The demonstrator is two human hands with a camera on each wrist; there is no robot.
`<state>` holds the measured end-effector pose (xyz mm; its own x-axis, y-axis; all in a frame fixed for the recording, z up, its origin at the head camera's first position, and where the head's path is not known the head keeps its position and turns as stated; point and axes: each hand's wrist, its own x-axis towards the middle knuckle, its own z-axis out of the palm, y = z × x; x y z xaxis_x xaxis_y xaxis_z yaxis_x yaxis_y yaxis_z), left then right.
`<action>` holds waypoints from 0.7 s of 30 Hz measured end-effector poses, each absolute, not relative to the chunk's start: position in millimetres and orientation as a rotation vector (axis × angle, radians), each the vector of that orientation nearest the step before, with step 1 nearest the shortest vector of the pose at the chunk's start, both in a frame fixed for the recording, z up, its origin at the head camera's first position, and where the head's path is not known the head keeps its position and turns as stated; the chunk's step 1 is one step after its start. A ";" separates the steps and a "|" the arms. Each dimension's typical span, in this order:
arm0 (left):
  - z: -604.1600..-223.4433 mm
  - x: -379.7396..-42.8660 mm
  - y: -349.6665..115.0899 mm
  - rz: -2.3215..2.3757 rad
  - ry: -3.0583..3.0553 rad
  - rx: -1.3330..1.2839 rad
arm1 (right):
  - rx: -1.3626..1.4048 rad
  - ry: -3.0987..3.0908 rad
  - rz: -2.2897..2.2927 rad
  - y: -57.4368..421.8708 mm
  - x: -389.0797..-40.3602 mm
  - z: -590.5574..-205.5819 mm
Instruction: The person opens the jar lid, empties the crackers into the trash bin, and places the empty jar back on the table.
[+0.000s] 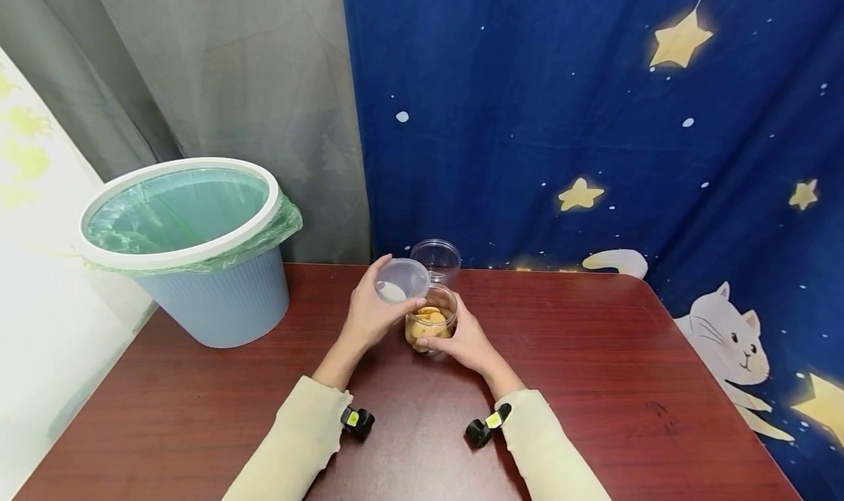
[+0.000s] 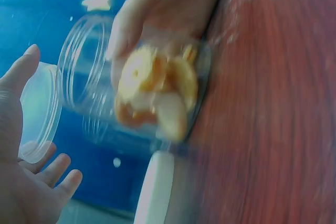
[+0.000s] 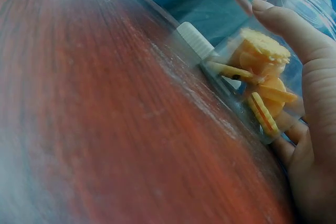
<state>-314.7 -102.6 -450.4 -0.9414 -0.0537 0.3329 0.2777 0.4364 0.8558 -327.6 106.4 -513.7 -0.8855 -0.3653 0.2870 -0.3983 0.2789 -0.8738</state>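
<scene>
My right hand (image 1: pixel 464 338) grips a clear plastic jar (image 1: pixel 431 296) by its side, thumb in front and fingers behind. Inside lie several round yellow sandwich crackers (image 3: pixel 264 51), heaped in the lower part. The jar's mouth is uncovered. My left hand (image 1: pixel 372 309) holds a translucent round lid (image 1: pixel 404 275) by its edge, tilted just left of the jar's mouth. In the left wrist view the same lid (image 2: pixel 41 114) sits between thumb and fingers. Right behind the cracker jar stands a second clear jar (image 1: pixel 437 255), partly hidden.
A white ribbed object (image 3: pixel 194 39) lies on the table beside the jar. At the left stands a blue bin (image 1: pixel 217 296) with a white rim and green liner. The dark red table (image 1: pixel 560 384) meets a blue star-patterned curtain (image 1: pixel 501 120) at the back.
</scene>
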 end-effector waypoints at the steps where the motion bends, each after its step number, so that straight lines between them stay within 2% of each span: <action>1: -450.4 -315.5 -105.9 -1.491 -2.383 -0.180 | 0.739 -2.494 1.711 106.4 -327.5 -513.5; 21: -468.9 -335.0 -157.1 -1.420 -2.411 -0.008 | 0.692 -2.508 1.684 106.1 -326.8 -514.0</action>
